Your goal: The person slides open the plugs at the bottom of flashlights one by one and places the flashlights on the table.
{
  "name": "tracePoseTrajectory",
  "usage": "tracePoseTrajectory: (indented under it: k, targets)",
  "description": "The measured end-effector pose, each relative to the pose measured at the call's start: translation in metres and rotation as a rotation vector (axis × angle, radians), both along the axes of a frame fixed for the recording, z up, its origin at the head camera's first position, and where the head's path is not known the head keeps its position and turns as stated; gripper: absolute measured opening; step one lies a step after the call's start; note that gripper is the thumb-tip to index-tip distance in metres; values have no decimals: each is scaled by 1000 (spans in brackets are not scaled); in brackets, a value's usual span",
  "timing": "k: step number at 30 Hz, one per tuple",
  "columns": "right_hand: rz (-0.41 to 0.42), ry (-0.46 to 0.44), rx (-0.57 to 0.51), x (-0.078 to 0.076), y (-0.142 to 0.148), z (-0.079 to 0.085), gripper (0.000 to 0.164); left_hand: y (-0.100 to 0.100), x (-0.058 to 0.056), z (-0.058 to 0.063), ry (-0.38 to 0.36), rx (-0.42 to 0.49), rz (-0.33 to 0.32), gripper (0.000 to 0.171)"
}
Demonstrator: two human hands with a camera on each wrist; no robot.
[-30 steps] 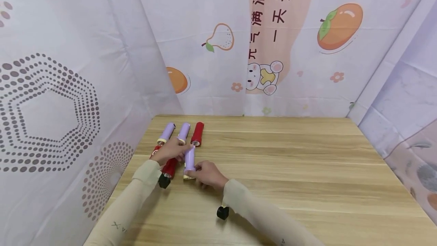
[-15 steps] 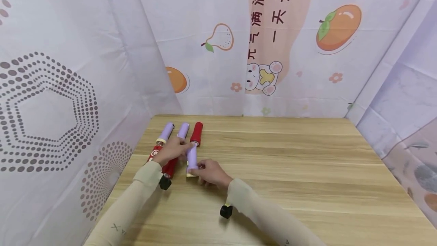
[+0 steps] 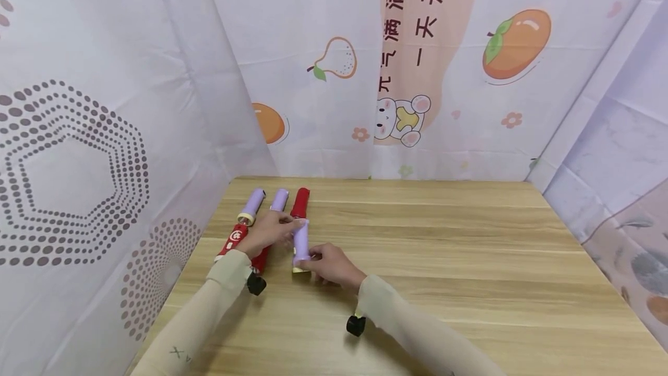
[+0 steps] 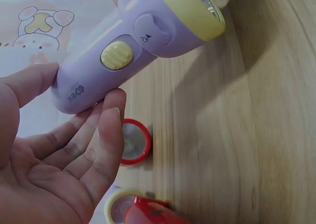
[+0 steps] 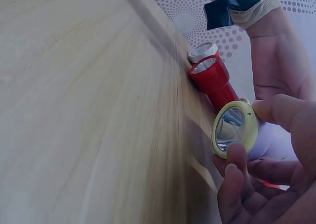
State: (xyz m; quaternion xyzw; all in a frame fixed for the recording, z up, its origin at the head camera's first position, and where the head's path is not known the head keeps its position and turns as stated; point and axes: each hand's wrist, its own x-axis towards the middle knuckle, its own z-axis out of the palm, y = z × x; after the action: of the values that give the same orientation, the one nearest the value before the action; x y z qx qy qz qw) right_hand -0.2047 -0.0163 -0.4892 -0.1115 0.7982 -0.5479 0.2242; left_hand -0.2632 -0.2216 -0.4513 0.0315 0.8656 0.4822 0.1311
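A purple flashlight (image 3: 301, 241) with a pale yellow head ring lies between both hands, low over the table, its head toward the near side. My left hand (image 3: 268, 231) pinches its tail end between thumb and fingers; the left wrist view shows the yellow switch (image 4: 117, 55) facing up along the body. My right hand (image 3: 336, 266) grips the head, thumb and fingertips on the yellow rim (image 5: 252, 127) around the lens. Just beyond the tail lies a red flashlight (image 3: 300, 204), partly covered by the left hand. Whether the purple flashlight touches the wood cannot be told.
Two more purple flashlights (image 3: 253, 204) (image 3: 279, 198) lie in the back row at left. Nearer, a red flashlight with a white emblem (image 3: 233, 240) and another red one (image 3: 260, 261) lie partly under my left arm. Patterned cloth (image 3: 313, 120) hangs behind the wooden table (image 3: 443, 260).
Both hands have shifted slightly right with the purple flashlight, which now lines up below the red flashlight of the back row. The other flashlights stay where they were.
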Motion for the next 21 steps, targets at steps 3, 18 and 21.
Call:
tracePoseTrajectory:
  k: [3, 18, 21]
  targets:
    - [10, 13, 4, -1, 4, -1, 31, 1, 0, -2, -6, 31, -25, 48]
    - [26, 62, 45, -1, 24, -1, 30, 13, -3, -10, -34, 99, -86, 42]
    - [22, 67, 37, 0, 29, 0, 30, 19, -2, -9, -14, 101, -97, 38]
